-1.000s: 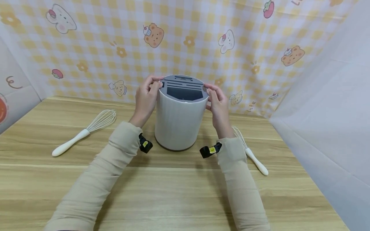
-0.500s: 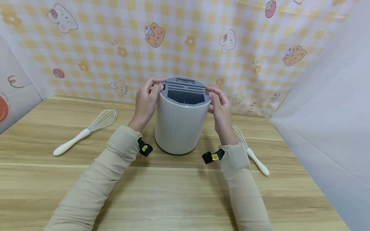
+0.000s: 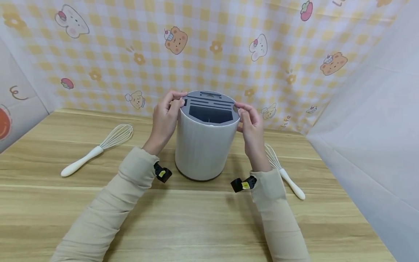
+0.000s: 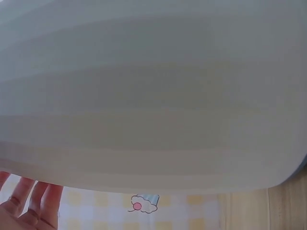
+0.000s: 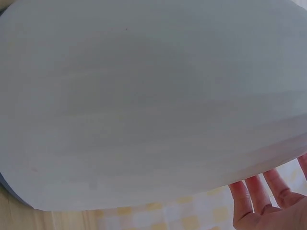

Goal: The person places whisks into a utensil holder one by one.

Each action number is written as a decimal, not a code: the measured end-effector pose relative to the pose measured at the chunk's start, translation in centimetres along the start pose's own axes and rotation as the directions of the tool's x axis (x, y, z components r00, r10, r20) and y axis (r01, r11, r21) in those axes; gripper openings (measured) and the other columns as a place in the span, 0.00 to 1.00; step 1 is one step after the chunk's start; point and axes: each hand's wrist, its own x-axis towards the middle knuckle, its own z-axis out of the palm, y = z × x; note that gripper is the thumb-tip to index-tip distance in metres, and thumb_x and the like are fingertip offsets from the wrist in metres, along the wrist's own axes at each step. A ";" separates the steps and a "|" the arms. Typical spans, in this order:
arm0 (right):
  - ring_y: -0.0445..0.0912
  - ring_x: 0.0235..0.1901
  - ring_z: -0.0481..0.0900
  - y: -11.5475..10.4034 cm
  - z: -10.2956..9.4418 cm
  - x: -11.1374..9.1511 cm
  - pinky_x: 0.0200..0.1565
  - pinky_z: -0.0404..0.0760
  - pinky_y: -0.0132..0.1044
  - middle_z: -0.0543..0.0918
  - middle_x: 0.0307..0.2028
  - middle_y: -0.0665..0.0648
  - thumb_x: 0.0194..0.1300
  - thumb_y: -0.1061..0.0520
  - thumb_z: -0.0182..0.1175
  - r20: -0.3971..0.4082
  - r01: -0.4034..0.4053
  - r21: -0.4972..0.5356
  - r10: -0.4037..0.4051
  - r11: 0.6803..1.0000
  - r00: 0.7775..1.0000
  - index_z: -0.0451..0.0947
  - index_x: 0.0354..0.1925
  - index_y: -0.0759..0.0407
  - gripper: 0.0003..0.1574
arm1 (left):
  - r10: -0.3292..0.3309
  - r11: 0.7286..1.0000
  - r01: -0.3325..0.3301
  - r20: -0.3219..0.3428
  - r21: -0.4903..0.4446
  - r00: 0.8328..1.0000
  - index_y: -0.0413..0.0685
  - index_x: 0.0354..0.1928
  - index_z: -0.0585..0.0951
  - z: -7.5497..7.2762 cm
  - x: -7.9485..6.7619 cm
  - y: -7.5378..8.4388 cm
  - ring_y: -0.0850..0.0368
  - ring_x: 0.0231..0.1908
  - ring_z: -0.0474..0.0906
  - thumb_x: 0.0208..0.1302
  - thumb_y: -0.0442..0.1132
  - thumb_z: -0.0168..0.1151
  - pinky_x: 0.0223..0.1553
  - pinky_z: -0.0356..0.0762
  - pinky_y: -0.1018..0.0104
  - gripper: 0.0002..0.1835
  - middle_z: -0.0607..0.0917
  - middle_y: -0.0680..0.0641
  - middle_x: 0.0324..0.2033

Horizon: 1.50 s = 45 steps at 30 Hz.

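A white cylindrical knife holder (image 3: 203, 151) with a dark base stands upright on the table in the head view. Its grey slotted top (image 3: 209, 105) has several narrow slits and one wide opening. My left hand (image 3: 164, 120) grips the upper rim from the left, thumb on the edge. On the opposite side my right hand (image 3: 252, 133) holds the rim likewise. In the left wrist view the white wall (image 4: 153, 96) fills most of the picture, with left fingers (image 4: 48, 203) against its far side. The right wrist view shows right fingers (image 5: 259, 194) touching the wall too.
One white-handled whisk (image 3: 98, 150) lies on the wooden table (image 3: 183, 222) at the left. Another whisk (image 3: 289, 182) lies to the right, partly behind the right forearm. A yellow checked cloth (image 3: 209, 69) hangs along the table's back edge.
The knife holder has come a little nearer to me across the table, staying upright between both hands. Both hands moved with it, gripping the rim throughout. The whisks stayed put.
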 end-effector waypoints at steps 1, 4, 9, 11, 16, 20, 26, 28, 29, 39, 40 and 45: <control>0.41 0.36 0.77 0.0 0.0 -0.1 0.30 0.81 0.29 0.78 0.46 0.50 0.66 0.56 0.48 -0.001 0.002 0.000 -0.002 1.000 1.000 0.76 0.47 0.56 0.15 | 0.001 1.000 -0.001 0.001 -0.002 1.000 0.51 0.50 0.78 0.0 -0.1 0.0 0.55 0.22 0.64 0.68 0.45 0.43 0.26 0.66 0.69 0.17 0.80 0.54 0.53; 0.41 0.37 0.77 -0.1 0.0 -0.3 0.31 0.82 0.30 0.77 0.46 0.50 0.66 0.56 0.48 -0.005 0.005 -0.013 -0.005 1.000 1.000 0.76 0.48 0.57 0.15 | 0.004 1.000 -0.004 0.000 -0.004 1.000 0.51 0.50 0.78 -0.1 -0.2 0.1 0.56 0.20 0.64 0.68 0.45 0.43 0.25 0.65 0.69 0.17 0.81 0.54 0.53; 0.42 0.40 0.77 -0.3 -0.2 -0.6 0.35 0.82 0.33 0.78 0.47 0.50 0.67 0.57 0.48 -0.005 0.011 -0.025 -0.011 1.000 1.000 0.75 0.49 0.58 0.15 | 0.006 1.000 -0.006 0.006 -0.010 1.000 0.52 0.50 0.78 -0.1 -0.4 0.3 0.58 0.19 0.63 0.68 0.45 0.44 0.24 0.65 0.69 0.16 0.80 0.55 0.54; 0.42 0.42 0.77 -0.3 -0.3 -0.8 0.36 0.82 0.34 0.77 0.48 0.50 0.67 0.56 0.48 -0.002 0.015 -0.029 -0.015 0.999 1.000 0.75 0.49 0.58 0.16 | 0.007 1.000 -0.007 0.006 -0.008 1.000 0.52 0.50 0.78 -0.1 -0.6 0.4 0.59 0.18 0.62 0.68 0.44 0.44 0.23 0.63 0.69 0.16 0.80 0.55 0.54; 0.43 0.43 0.76 -0.3 -0.4 -1.2 0.37 0.82 0.34 0.77 0.47 0.49 0.66 0.56 0.48 0.004 0.025 -0.032 -0.025 0.999 1.000 0.75 0.49 0.59 0.16 | 0.018 1.000 -0.018 0.005 -0.007 1.000 0.49 0.49 0.78 -0.2 -0.9 0.6 0.60 0.16 0.59 0.67 0.43 0.44 0.20 0.60 0.70 0.16 0.80 0.54 0.54; 0.42 0.43 0.76 -0.5 -0.4 -1.5 0.36 0.82 0.34 0.78 0.46 0.49 0.67 0.56 0.48 0.008 0.043 -0.030 -0.043 0.999 0.999 0.74 0.50 0.61 0.17 | 0.012 1.000 -0.012 0.011 -0.026 1.000 0.48 0.49 0.77 -0.2 -1.2 0.8 0.59 0.22 0.64 0.68 0.43 0.43 0.22 0.62 0.71 0.16 0.80 0.53 0.55; 0.43 0.42 0.77 -0.6 -0.3 -2.0 0.35 0.83 0.34 0.78 0.46 0.51 0.67 0.58 0.48 0.017 0.074 -0.022 -0.073 0.997 0.997 0.75 0.48 0.60 0.15 | -0.002 0.999 0.003 0.025 -0.045 1.000 0.49 0.50 0.77 -0.7 -1.9 1.2 0.58 0.23 0.64 0.68 0.43 0.42 0.26 0.66 0.71 0.16 0.77 0.58 0.57; 0.43 0.42 0.78 -0.7 -0.3 -2.1 0.35 0.83 0.34 0.78 0.47 0.51 0.67 0.58 0.48 0.021 0.078 -0.021 -0.078 0.997 0.997 0.76 0.48 0.60 0.14 | 0.005 0.999 -0.004 0.024 -0.050 1.000 0.50 0.50 0.77 -0.9 -2.2 1.3 0.57 0.22 0.63 0.68 0.43 0.43 0.25 0.65 0.70 0.16 0.77 0.59 0.57; 0.43 0.42 0.78 -0.7 -0.3 -2.2 0.35 0.83 0.34 0.78 0.47 0.51 0.67 0.58 0.48 0.023 0.079 -0.023 -0.078 0.997 0.997 0.76 0.48 0.60 0.14 | 0.009 0.999 -0.008 0.023 -0.053 1.000 0.50 0.51 0.77 -1.0 -2.2 1.3 0.57 0.21 0.62 0.68 0.42 0.43 0.25 0.65 0.70 0.16 0.77 0.59 0.57; 0.44 0.42 0.77 -0.9 -0.5 -2.8 0.35 0.82 0.33 0.77 0.47 0.50 0.68 0.58 0.47 0.036 0.091 -0.053 -0.090 0.994 0.995 0.74 0.49 0.62 0.16 | 0.034 0.998 -0.034 0.014 -0.056 0.999 0.49 0.49 0.77 -1.0 -2.7 1.4 0.58 0.18 0.60 0.67 0.41 0.44 0.22 0.63 0.69 0.15 0.82 0.49 0.44; 0.44 0.42 0.77 -0.9 -0.5 -2.9 0.35 0.82 0.33 0.78 0.47 0.50 0.68 0.58 0.47 0.037 0.091 -0.053 -0.090 0.994 0.995 0.74 0.49 0.62 0.16 | 0.034 0.998 -0.033 0.015 -0.056 0.999 0.49 0.49 0.77 -1.0 -2.7 1.5 0.58 0.18 0.60 0.67 0.41 0.44 0.22 0.63 0.69 0.15 0.81 0.48 0.44; 0.43 0.42 0.77 -1.2 -0.5 -3.1 0.35 0.82 0.33 0.77 0.47 0.50 0.68 0.57 0.47 0.043 0.078 -0.071 -0.075 0.994 0.996 0.74 0.50 0.63 0.17 | 0.020 0.997 -0.018 0.022 -0.072 1.000 0.47 0.50 0.76 -1.1 -3.1 1.6 0.57 0.26 0.64 0.67 0.41 0.44 0.27 0.64 0.68 0.16 0.79 0.51 0.51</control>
